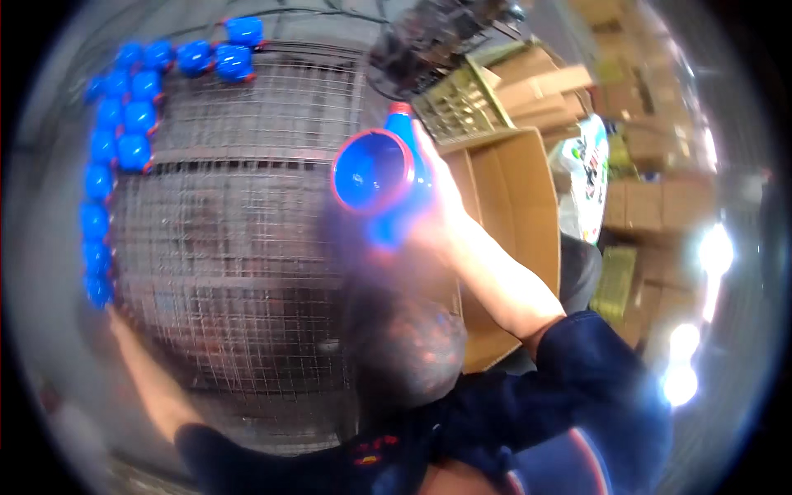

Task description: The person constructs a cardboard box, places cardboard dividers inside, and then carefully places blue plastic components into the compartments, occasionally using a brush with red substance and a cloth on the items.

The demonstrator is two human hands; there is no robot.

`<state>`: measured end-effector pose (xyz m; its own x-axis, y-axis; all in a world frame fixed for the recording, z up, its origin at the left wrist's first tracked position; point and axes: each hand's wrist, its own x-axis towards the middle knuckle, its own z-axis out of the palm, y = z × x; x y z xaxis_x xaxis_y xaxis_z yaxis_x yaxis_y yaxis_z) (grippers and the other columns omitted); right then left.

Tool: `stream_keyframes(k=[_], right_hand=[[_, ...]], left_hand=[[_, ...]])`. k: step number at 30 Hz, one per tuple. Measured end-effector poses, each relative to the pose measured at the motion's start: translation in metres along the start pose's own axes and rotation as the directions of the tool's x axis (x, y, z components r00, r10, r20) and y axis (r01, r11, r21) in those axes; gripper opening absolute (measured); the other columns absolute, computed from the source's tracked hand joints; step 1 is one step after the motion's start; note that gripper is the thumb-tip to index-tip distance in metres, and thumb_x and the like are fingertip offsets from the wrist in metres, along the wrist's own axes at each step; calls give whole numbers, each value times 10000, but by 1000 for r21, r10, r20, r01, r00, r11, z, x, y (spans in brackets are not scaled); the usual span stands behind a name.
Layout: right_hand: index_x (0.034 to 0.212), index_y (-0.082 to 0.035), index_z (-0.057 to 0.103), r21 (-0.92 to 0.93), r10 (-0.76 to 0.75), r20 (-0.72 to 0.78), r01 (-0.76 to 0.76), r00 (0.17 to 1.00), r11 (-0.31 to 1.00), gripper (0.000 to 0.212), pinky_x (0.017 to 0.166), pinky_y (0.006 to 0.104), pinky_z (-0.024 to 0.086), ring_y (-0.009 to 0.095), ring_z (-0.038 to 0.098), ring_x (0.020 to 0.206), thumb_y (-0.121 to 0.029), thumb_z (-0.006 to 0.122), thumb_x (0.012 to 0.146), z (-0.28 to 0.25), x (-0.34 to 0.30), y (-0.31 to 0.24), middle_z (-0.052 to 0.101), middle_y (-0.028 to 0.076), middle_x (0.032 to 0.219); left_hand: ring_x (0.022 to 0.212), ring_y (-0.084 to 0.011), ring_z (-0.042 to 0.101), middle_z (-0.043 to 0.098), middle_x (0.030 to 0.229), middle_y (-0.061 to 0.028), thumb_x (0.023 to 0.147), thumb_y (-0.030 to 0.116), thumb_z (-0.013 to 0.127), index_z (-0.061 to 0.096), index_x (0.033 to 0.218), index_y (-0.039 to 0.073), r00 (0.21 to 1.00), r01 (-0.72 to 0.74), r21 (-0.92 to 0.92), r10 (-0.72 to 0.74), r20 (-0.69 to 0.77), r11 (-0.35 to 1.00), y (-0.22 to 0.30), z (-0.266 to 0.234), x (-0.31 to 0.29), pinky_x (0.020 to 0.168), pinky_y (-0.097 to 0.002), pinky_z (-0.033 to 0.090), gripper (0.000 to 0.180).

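Right hand [441, 194] grips blue toy [381, 177] (red-rimmed) beside carton [511, 198].

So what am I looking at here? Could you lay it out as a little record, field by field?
Right hand: raised, gripping a blue bottle with a red rim and red cap.
Left hand: stretched out at the near end of the row of blue bottles, on the edge of the wire mesh surface.
More bottles: the row turns along the far edge.
To the right: open cardboard box, stacked cartons behind.
Clothing: dark blue sleeves.
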<state>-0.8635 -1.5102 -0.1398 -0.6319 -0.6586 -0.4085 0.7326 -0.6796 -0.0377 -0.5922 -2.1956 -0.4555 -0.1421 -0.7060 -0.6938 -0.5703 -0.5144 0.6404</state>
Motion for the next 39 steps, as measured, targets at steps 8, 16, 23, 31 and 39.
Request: stream_keyframes(k=[8,16,23,31,39], right_hand=[[1301,-4,492,-429,-332,84,335,939,839,630,962,448,514,281,616,1091,-386,705,846,-7,-69,-7,594,152,1219],[1127,-24,629,-641,-557,723,697,409,-321,551,1007,435,436,309,590,1131,-177,853,646,-31,-157,-24,589,188,1184],[1107,-60,657,-494,-496,846,638,196,-591,571,922,434,501,320,615,1077,-147,897,596,-50,-214,-33,595,185,1172],[1067,-72,653,-559,-546,808,577,219,-595,518,874,403,506,307,620,1005,-152,866,602,-61,-244,-46,617,160,1109],[1137,-27,572,-924,-734,317,22,601,-381,429,774,419,539,346,689,836,-308,700,839,-126,-172,-63,681,227,910]], left_hand=[[833,-133,583,674,1053,28,944,626,462,556,1230,195,959,-154,60,134,251,986,-52,-2,-45,661,-305,403,526],[911,-186,590,648,1051,-115,1020,407,500,575,1080,-23,935,-277,214,212,285,937,-258,36,-295,862,-326,472,441],[1120,-220,547,546,1290,-175,967,233,617,379,1395,-57,908,-249,435,52,416,865,-321,30,-451,982,-345,429,569],[1242,-440,509,499,1342,-324,822,429,691,244,1480,17,937,-344,842,215,277,416,-285,80,-456,1019,-487,416,896],[991,-197,611,622,1139,-88,809,385,778,479,1344,59,869,-437,329,298,396,837,-216,98,-479,892,-347,488,694]])
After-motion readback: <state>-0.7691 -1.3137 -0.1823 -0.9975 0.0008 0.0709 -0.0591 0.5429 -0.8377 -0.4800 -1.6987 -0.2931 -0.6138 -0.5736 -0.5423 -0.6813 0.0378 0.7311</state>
